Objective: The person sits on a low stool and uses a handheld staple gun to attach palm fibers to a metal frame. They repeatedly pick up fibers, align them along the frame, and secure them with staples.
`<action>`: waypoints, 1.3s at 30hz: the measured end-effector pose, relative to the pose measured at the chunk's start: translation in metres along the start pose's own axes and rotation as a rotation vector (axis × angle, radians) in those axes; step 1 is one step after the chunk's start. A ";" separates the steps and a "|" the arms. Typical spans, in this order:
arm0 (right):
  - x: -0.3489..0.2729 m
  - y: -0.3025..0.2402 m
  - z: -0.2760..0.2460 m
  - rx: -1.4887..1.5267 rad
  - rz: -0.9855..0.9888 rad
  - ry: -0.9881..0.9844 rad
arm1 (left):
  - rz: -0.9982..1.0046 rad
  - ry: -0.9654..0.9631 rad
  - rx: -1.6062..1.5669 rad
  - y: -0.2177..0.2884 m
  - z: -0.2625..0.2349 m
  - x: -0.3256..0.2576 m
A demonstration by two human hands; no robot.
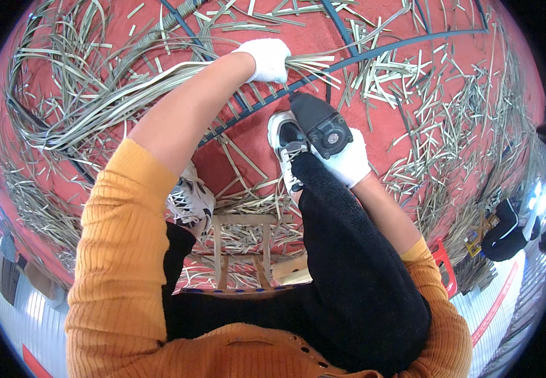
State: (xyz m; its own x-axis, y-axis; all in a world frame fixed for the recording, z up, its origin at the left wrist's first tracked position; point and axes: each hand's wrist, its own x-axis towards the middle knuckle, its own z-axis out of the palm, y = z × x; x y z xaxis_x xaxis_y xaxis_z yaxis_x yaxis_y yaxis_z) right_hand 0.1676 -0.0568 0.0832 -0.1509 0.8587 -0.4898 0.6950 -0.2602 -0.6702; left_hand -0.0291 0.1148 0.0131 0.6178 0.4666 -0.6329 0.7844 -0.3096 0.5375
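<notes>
My left hand (269,60), in a white glove, is closed around a bundle of pale grey-green wicker strips (153,83). The strips sweep away to the left, and their short ends stick out to the right of the fist. Just below it runs a dark metal frame (386,47) with short rungs. In my right hand (351,161), also gloved in white, is a black power tool (318,123) that looks like an air staple gun. Its narrow end points up and left towards the frame. The fingers under the tool are mostly hidden.
Cut strips (468,120) litter the red floor covering (219,165) on all sides. My shoes (283,135) stand below the frame, either side of a wooden stool-like piece (244,219). At right lie a red plastic-looking object (444,268) and a black item (503,236).
</notes>
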 end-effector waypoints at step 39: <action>0.006 -0.003 0.005 0.163 0.041 0.084 | 0.089 0.080 -0.384 -0.043 -0.013 -0.013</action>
State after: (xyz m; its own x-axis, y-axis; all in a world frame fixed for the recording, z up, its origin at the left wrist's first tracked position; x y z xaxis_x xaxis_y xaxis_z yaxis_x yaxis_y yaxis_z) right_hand 0.1609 -0.0530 0.0798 -0.0608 0.8779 -0.4750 0.5753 -0.3580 -0.7354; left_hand -0.0712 0.1327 0.0052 0.6639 0.5201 -0.5374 0.6413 -0.0261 0.7669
